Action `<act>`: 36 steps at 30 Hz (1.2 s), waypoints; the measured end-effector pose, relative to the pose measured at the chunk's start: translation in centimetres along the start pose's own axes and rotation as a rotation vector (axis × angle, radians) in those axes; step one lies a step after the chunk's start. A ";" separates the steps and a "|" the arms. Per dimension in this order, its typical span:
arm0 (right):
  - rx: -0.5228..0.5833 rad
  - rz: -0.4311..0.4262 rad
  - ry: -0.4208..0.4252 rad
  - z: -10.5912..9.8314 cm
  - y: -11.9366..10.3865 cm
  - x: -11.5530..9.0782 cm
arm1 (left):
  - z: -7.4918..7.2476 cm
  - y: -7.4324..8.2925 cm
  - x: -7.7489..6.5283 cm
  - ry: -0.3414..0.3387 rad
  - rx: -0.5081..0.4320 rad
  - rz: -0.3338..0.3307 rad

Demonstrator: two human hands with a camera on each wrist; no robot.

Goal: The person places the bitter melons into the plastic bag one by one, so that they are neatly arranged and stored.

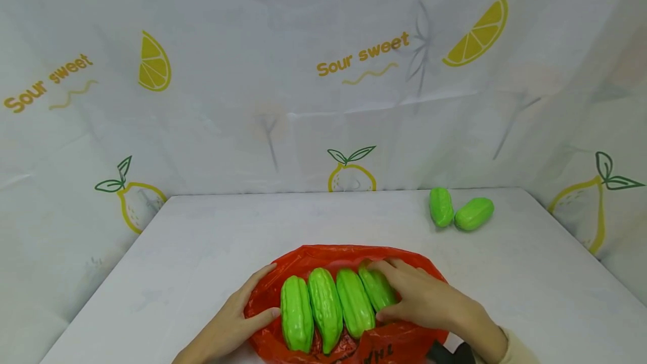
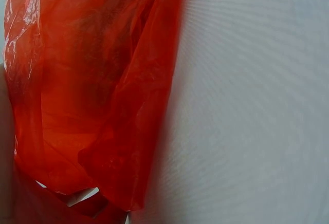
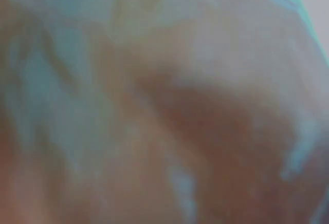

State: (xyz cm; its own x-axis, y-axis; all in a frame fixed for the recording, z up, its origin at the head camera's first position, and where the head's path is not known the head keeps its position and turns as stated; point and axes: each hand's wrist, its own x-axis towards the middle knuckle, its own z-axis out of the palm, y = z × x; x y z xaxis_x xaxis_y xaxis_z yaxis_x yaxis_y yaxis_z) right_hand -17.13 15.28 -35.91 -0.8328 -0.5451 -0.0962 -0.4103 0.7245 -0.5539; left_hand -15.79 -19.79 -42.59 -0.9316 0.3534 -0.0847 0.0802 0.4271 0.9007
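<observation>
Several ridged green bitter melons (image 1: 326,308) lie side by side in an open red plastic bag (image 1: 349,251). My left hand (image 1: 233,319) holds the bag's left side, its forefinger along the outer edge and its thumb reaching in beside the leftmost bitter melon (image 1: 296,314). With fingers at the far end and thumb at the near end, my right hand (image 1: 427,299) grips the rightmost bitter melon (image 1: 376,288) inside the bag, partly covering it. In the left wrist view the crinkled red bag (image 2: 87,80) fills the left half. The right wrist view is a close blur.
Two more bitter melons (image 1: 441,208) (image 1: 474,214) lie on the white table (image 1: 242,223) at the back right. Behind it hangs a pale cloth (image 1: 303,83) with lemon prints. A small black object (image 1: 450,354) shows below my right wrist.
</observation>
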 end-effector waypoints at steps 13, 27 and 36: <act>0.030 -0.088 0.052 -1.7 -0.4 -0.6 | 0.1 0.0 0.2 -0.008 -0.005 0.003; 0.120 -0.183 0.127 -3.0 -0.7 -0.8 | 0.1 -0.1 0.3 -0.012 -0.007 0.004; 0.103 -0.304 0.262 -4.0 -0.3 -1.4 | 0.0 -0.1 0.0 -0.013 -0.015 0.012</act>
State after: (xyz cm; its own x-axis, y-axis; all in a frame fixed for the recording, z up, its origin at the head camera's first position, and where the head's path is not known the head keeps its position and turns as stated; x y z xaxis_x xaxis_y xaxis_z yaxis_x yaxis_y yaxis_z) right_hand -17.30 17.52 -32.28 -0.7516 -0.5920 0.2911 -0.6238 0.4942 -0.6055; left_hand -15.84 -19.82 -42.71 -0.9260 0.3691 -0.0792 0.0858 0.4101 0.9080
